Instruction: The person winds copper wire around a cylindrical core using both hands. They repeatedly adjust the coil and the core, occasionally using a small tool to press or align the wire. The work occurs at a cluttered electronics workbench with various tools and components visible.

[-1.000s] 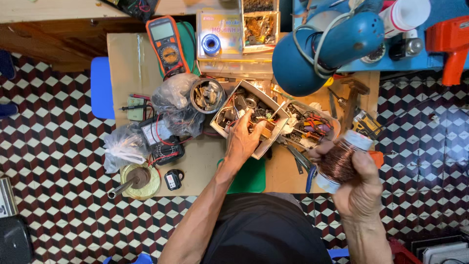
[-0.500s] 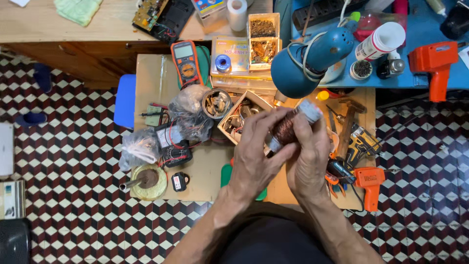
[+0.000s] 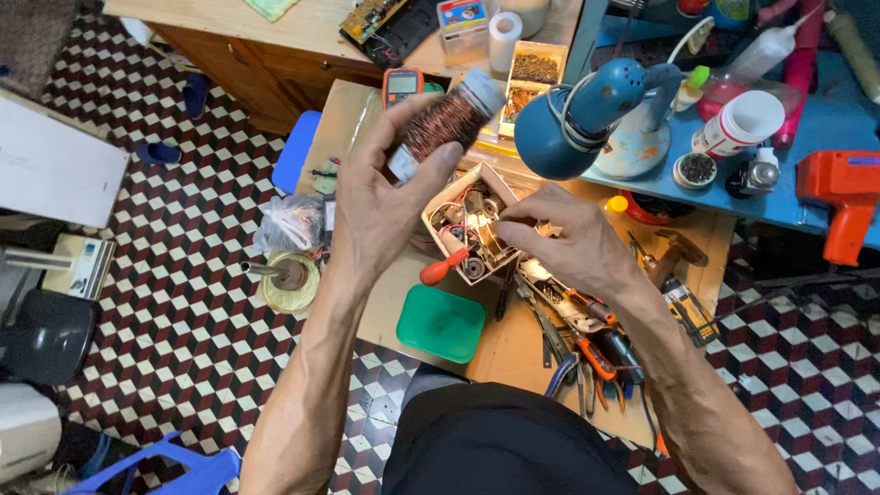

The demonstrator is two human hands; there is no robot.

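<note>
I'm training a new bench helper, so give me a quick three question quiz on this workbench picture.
1. True or false: the left hand holds the spool of copper wire up off the table.
2. What is the right hand nearest to? A. the orange drill B. the cardboard box of parts C. the green lid
3. What colour is the desk lamp?

Key: 1 true. 2 B, its fingertips are at the box's edge. 3 blue.

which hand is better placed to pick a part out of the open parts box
Right: the right hand is free, its fingers at the parts box rim. The left hand holds the copper wire spool.
</note>
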